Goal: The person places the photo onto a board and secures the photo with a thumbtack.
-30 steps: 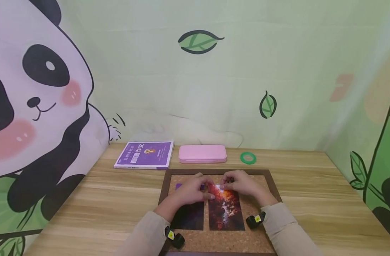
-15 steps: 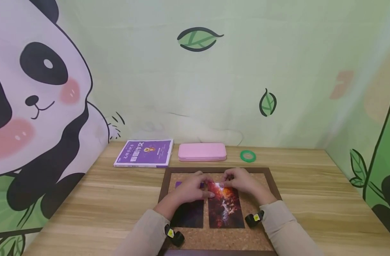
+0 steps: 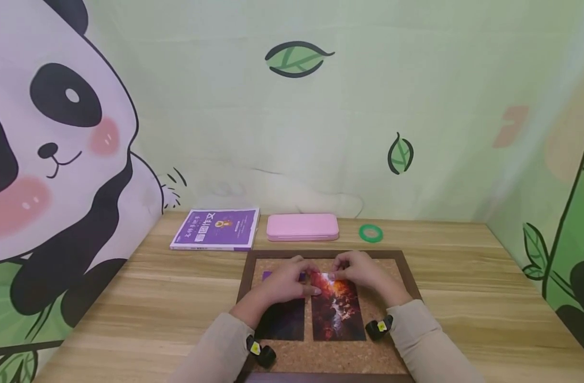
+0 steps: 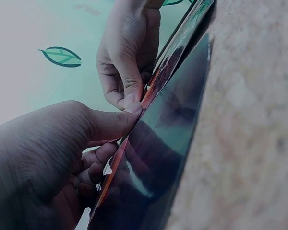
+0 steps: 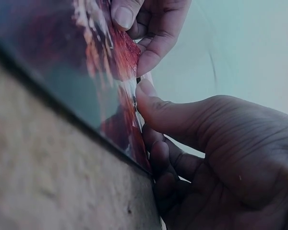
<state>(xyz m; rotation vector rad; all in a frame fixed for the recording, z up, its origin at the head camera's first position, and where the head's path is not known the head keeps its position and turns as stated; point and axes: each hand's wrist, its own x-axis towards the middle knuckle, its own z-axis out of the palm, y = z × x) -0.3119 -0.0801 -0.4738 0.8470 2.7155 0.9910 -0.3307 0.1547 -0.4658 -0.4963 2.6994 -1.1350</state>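
Note:
A photo print with a fiery red and orange cloud pattern lies on a brown-framed cork board. My left hand pinches its upper left corner, thumb on the glossy face. At the top edge, my right hand holds the print between thumb and curled fingers. The right wrist view shows the print's edge between the two hands, their fingertips close together. To the left lies a second, dark print with a purple top, partly hidden under my left hand and wrist.
Behind the board, a purple book, a pink case and a green tape roll stand in a row on the wooden table. A wall with panda and leaf drawings rises at the back.
The whole head view has shifted slightly upward since the first frame. Both hands keep their places at the red print's top edge, with no clear movement.

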